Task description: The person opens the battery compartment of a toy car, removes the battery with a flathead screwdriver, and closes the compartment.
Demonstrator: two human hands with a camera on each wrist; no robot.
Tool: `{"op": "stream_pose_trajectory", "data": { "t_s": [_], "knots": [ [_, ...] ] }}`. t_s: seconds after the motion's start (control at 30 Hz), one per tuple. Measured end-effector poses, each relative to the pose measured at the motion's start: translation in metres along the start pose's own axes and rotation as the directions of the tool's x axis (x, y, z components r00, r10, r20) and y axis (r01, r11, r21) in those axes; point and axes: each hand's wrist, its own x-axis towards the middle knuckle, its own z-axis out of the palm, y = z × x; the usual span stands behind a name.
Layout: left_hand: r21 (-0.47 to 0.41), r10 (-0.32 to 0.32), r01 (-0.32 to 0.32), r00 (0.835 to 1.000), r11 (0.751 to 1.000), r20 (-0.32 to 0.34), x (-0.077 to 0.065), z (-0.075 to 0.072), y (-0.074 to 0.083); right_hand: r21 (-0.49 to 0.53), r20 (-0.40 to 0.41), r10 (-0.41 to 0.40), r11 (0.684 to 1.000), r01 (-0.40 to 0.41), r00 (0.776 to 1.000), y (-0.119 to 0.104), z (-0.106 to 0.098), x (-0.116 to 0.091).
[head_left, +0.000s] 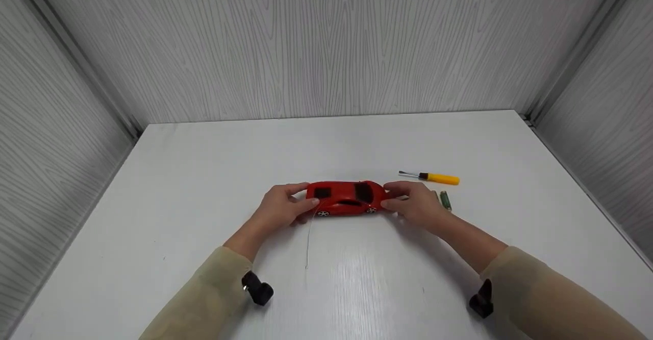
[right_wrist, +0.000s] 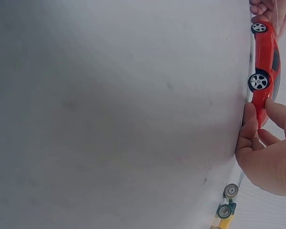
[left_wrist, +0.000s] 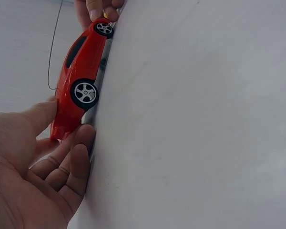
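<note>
A red toy car (head_left: 339,204) stands upright, wheels downward, at the middle of the white table (head_left: 229,151). My left hand (head_left: 278,206) holds its left end, thumb on the near side and fingers around the far side and below. At the opposite end, my right hand (head_left: 418,204) pinches the car between thumb and fingers. A thin wire (head_left: 307,243) hangs from the car near my left thumb. In the left wrist view, silver spoked wheels (left_wrist: 85,93) show on the car's side. The underside is hidden.
A screwdriver (head_left: 443,178) with a yellow handle lies beyond my right hand. Green batteries (head_left: 446,200) lie just beside that hand, one partly hidden by it. Grey wood-grain panels (head_left: 326,49) enclose the table at the back and sides.
</note>
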Motion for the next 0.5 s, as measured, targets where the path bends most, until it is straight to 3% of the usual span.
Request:
{"op": "stream_pose_trajectory", "data": {
  "t_s": [0.27, 0.5],
  "knots": [
    [0.049, -0.017, 0.018, 1.0, 0.999, -0.021, -0.004, -0.004, -0.001, 0.095, 0.022, -0.028, 0.995, 0.025, 0.999, 0.003, -0.012, -0.007],
    [0.116, -0.012, 0.016, 0.999, 0.993, -0.03, -0.015, -0.02, -0.006, 0.095, -0.045, -0.114, 0.988, 0.118, 0.992, 0.007, -0.04, -0.026]
  ]
}}
